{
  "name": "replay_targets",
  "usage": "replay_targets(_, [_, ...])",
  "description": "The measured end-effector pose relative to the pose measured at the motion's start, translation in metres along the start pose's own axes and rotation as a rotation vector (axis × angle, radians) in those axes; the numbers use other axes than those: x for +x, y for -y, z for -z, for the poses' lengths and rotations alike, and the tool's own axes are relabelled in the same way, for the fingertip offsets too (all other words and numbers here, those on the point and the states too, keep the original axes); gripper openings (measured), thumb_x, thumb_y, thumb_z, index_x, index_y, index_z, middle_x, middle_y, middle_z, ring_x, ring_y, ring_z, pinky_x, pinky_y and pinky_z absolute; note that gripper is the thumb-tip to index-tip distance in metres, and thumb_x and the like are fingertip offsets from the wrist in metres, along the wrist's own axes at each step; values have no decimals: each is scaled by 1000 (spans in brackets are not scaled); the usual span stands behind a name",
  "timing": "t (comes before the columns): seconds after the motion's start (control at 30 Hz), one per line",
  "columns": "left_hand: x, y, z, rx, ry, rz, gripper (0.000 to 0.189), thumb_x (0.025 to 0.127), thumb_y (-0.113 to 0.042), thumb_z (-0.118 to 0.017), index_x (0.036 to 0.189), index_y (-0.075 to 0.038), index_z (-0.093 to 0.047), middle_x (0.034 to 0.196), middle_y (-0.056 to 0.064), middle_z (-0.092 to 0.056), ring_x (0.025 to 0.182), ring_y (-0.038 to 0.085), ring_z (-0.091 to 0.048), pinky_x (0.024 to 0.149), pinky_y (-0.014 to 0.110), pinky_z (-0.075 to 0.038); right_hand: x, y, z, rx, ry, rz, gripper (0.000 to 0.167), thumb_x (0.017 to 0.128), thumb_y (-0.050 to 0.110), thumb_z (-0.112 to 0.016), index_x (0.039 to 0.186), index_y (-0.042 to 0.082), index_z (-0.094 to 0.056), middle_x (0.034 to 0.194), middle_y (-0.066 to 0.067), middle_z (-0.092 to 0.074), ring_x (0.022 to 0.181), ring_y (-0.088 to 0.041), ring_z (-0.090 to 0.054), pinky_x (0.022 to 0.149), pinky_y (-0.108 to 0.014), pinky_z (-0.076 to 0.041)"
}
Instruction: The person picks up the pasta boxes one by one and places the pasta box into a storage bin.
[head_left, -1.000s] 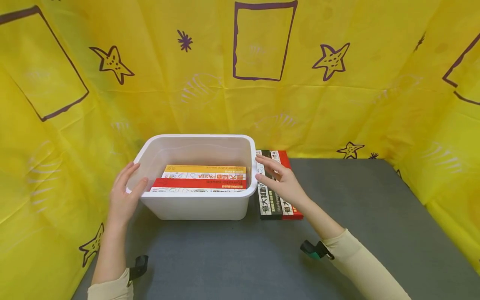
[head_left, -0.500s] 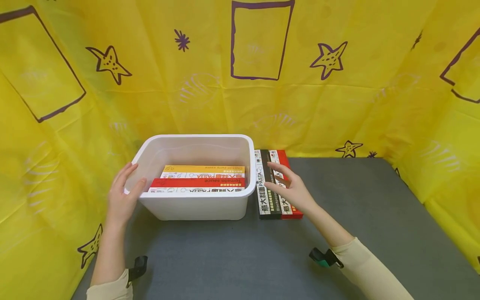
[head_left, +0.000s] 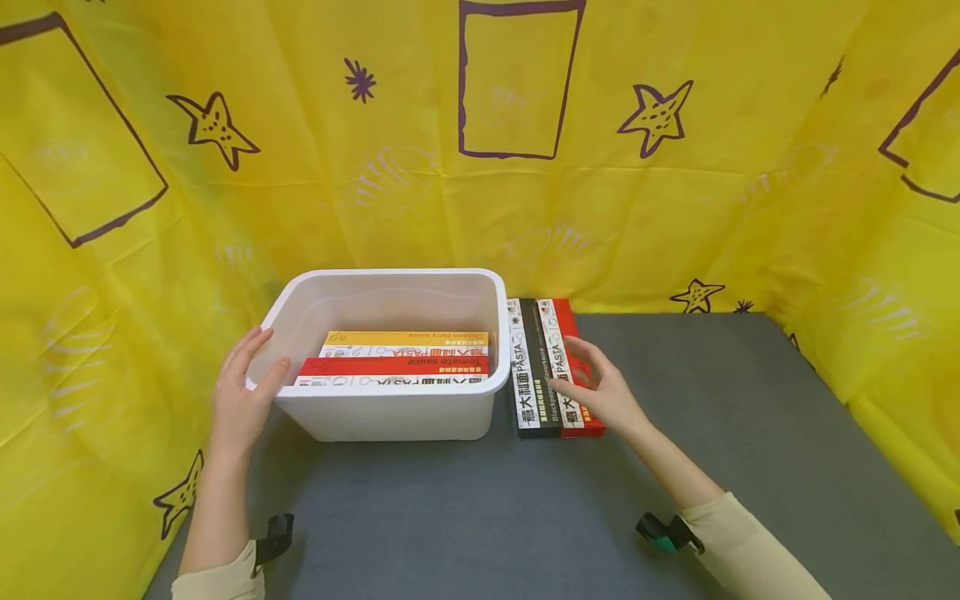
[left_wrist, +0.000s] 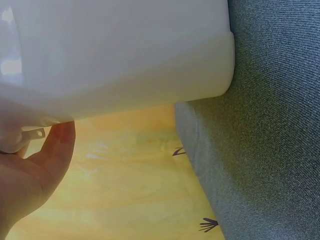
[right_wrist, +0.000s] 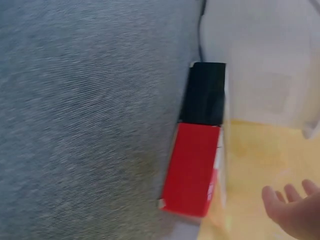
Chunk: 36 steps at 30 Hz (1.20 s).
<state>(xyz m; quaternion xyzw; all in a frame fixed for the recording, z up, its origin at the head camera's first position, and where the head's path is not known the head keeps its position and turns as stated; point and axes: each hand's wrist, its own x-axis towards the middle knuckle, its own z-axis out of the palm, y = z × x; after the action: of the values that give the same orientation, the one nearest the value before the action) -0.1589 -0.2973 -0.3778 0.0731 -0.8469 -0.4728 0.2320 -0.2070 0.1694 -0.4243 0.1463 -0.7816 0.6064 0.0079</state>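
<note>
White bin: I have the white bin [head_left: 390, 415] upright on the grey table [head_left: 450, 525], left of centre in the head view.
Left hand: I see the left hand [head_left: 243, 392] gripping the bin's rim at its left side, fingers bent along the outside and thumb over the inner edge.
Right hand: I read the right hand [head_left: 613, 402] as loosely spread and holding nothing, thumb apart from the fingers, above the boxes to the right of the bin (the right wrist view shows a gap between them).
Boxes on the table: I find a black-and-white box [head_left: 550, 404] just beside the bin, and a red-and-white box [right_wrist: 191, 169] along its right side; both lie lengthwise away from the person. Whether the black-and-white one touches the bin, I cannot tell.
Boxes in the bin: I make out a yellow curry sauce box [head_left: 408, 338] behind a red tomato sauce box [head_left: 390, 366], lettering upside down from where I look.
Sleeves and cloth: I also see cream sleeves [head_left: 753, 542], black wrist mounts [head_left: 274, 538], and a yellow cloth [head_left: 300, 208] with starfish drawings around the table.
</note>
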Motion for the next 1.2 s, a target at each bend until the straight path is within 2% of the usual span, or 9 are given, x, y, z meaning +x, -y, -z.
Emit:
replay_targets(0.2, [0,0,0,-3,0,-4,55,93,-29,-59,145,-15,-48,155,3,-36,143,29,-27,109,66,-18,-5,-10,2,-47,-13,-85,81,83,17,-78,149,5,-32,152,-18,-31,140,-37,-28,112,-51,-27])
replay_targets(0.4, [1,0,0,-2,-2,-7,55,93,-29,-59,145,-14,-48,155,4,-36,142,29,-27,109,66,-18,-8,-21,6,-112,-5,-206,92,82,20,-78,152,5,-22,153,-21,-23,128,-45,-43,98,-51,-45])
replay_targets(0.47, [1,0,0,-1,-2,-7,55,93,-29,-58,145,-14,-48,155,4,-36,143,30,-27,110,66,-18,-8,-25,7,-133,0,-226,96,81,21,-79,153,4,-18,153,-22,-21,124,-45,-47,95,-50,-47])
replay_targets(0.57, [1,0,0,1,-2,-8,55,93,-29,-59,145,-14,-48,155,4,-36,143,30,-27,110,66,-17,-9,-32,7,-161,7,-239,103,79,23,-81,154,2,-13,153,-24,-20,126,-44,-45,100,-50,-43])
replay_targets(0.77, [0,0,0,14,2,2,56,93,-31,-59,145,-15,-47,155,3,-35,143,29,-27,109,67,-19,-11,-48,5,-224,27,-247,112,74,25,-82,153,-1,-7,152,-25,-20,134,-38,-29,109,-54,-29])
replay_targets(1.1, [0,1,-1,-2,-6,-5,54,93,-29,-59,145,-15,-48,155,3,-36,143,29,-27,110,65,-18,-15,-53,3,-193,54,-300,116,72,25,-83,152,-3,-3,151,-25,-20,131,-37,-29,110,-52,-27])
replay_targets(1.2, [0,1,0,-5,-5,2,55,93,-29,-59,145,-15,-48,155,2,-36,143,29,-27,110,65,-18,-14,-56,3,-218,51,-289,117,71,26,-84,151,-6,-5,150,-27,-21,130,-39,-30,110,-53,-27])
